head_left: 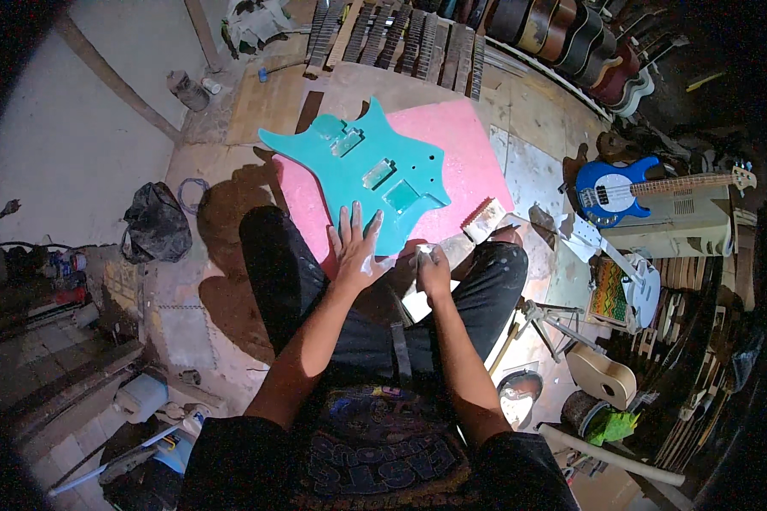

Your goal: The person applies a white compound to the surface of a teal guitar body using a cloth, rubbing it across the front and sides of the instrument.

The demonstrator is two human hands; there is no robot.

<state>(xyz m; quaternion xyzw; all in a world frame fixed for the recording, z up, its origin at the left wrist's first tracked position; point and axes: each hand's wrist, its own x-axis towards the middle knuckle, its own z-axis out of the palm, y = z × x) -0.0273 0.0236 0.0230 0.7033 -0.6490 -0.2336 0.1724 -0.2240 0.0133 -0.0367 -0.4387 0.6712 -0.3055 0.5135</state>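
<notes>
A teal electric guitar body [337,157] with pointed horns lies flat on a pink sheet [473,145] in front of my crossed legs. Several cavities and small holes are cut in its face. My left hand [355,251], dusted white, rests with fingers spread on the near left edge of the body. Just off the body's near right edge, my right hand [433,274] is closed, with something pale at its fingertips that I cannot make out. A white piece [418,305] shows below that hand. A pale, brush-like block [484,220] lies on the sheet's near right corner.
Guitar necks [392,38] stand in a row at the back, beside hanging guitars [562,34]. To the right are a blue bass [609,194], a metal stand [541,322] and an acoustic body [601,375]. A black bag [155,223] and a cable [193,194] lie left.
</notes>
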